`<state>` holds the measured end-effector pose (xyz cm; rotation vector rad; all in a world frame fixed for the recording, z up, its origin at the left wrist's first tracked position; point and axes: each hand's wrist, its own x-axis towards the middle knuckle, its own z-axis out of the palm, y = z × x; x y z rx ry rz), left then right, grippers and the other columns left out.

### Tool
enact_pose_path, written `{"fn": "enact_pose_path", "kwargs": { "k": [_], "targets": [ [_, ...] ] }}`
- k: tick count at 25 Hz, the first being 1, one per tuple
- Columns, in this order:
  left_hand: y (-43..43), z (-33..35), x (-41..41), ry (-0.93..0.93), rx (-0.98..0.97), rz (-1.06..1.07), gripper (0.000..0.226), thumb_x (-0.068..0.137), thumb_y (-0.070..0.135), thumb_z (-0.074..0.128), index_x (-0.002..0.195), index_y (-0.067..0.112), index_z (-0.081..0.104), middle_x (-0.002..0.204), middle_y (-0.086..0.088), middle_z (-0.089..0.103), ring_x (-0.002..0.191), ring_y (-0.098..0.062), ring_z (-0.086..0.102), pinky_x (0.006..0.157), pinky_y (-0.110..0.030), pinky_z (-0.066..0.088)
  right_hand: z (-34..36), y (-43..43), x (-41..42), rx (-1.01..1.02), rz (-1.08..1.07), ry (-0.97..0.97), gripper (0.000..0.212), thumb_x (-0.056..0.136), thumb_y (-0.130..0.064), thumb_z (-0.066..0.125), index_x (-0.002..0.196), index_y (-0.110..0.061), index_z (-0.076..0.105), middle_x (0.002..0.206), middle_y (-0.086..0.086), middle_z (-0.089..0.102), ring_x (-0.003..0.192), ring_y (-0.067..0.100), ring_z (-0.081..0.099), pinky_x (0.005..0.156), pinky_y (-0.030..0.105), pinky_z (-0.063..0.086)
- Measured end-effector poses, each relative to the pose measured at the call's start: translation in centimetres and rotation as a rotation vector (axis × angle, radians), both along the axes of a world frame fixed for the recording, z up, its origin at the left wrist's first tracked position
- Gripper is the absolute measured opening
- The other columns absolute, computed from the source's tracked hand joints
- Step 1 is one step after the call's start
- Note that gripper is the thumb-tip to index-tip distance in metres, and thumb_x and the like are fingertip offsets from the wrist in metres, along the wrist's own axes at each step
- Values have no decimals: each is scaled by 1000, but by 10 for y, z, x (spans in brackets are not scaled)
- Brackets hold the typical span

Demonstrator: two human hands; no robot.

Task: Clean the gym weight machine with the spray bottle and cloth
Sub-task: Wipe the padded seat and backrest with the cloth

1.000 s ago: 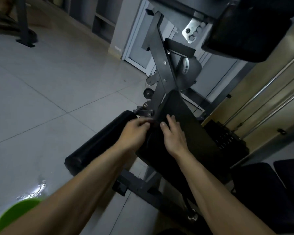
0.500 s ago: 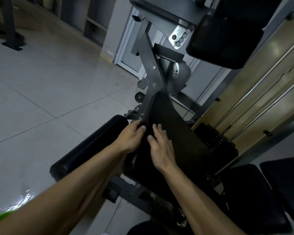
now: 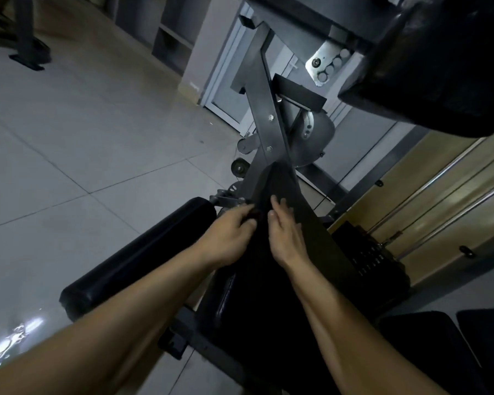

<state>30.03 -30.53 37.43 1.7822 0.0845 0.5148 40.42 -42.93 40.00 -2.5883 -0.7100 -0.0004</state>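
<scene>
Dark cloth (image 3: 271, 192) is draped over the weight machine's (image 3: 264, 115) grey frame, just above the black seat pad (image 3: 257, 303). Looks soft, limp, light; likely bunches and slides on steel, so take it at the near edge. Left hand (image 3: 228, 238) grip pinches that edge, fingers curled, beside the roller pad (image 3: 137, 258). Right hand (image 3: 285, 235) lies flat on the cloth, fingers spread, nothing held. Both forearms extended forward. Spray bottle not in view
</scene>
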Motion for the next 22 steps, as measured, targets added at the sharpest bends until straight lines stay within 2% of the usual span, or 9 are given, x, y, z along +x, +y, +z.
{"fn": "enact_pose_path", "kwargs": {
  "k": [1,3,6,10,13,17,19,22],
  "targets": [
    [5,6,29,50,11,10,39,103,13,49,142,10,57,141,-6,61,133,-17,53,107,-21,38,-3,-1,2,13,4,-8,50,113,-35,25,163,-33,21,172,-3,10,159,20,4,127,51,-1],
    [14,15,68,120,-70,3,38,102,12,48,137,8,61,137,-11,63,131,-25,55,105,-27,41,-5,-2,3,42,10,-22,50,113,-34,27,162,-33,22,172,-4,11,159,17,5,126,49,0],
    [15,7,49,40,-119,-55,34,100,11,47,130,10,65,125,-4,67,120,-19,60,99,-26,44,-6,-4,4,55,-3,-21,52,112,-35,28,163,-30,20,173,1,7,159,19,3,126,48,0],
    [-1,-16,-17,-65,-113,-65,42,95,27,48,134,18,63,127,8,67,120,-4,59,106,-22,42,-7,-3,3,-42,-88,-24,60,111,-43,24,165,-25,7,173,5,-3,159,22,-9,126,49,-9],
    [10,-3,36,7,-3,-29,39,101,19,50,138,11,60,138,-5,62,132,-18,54,113,-32,39,-5,-3,4,-20,-48,16,58,111,-42,23,165,-25,9,173,2,3,159,17,-3,126,45,-5],
    [26,29,119,208,-31,14,30,104,17,45,122,8,67,124,-13,67,117,-29,62,102,-38,48,-6,-7,2,111,-30,58,53,111,-41,31,163,-32,22,172,-5,8,158,13,1,129,45,1],
    [27,24,118,178,-3,24,30,104,16,44,120,7,68,120,-14,68,114,-30,62,99,-36,48,2,-5,19,150,-64,70,51,111,-36,35,161,-32,28,172,-6,10,159,15,3,129,48,7],
    [20,3,73,72,-64,-43,33,99,25,47,124,17,67,121,-5,70,115,-21,63,103,-35,47,21,5,73,58,-125,44,51,112,-36,33,162,-28,25,173,-1,7,159,20,0,129,49,3]
  ]
}}
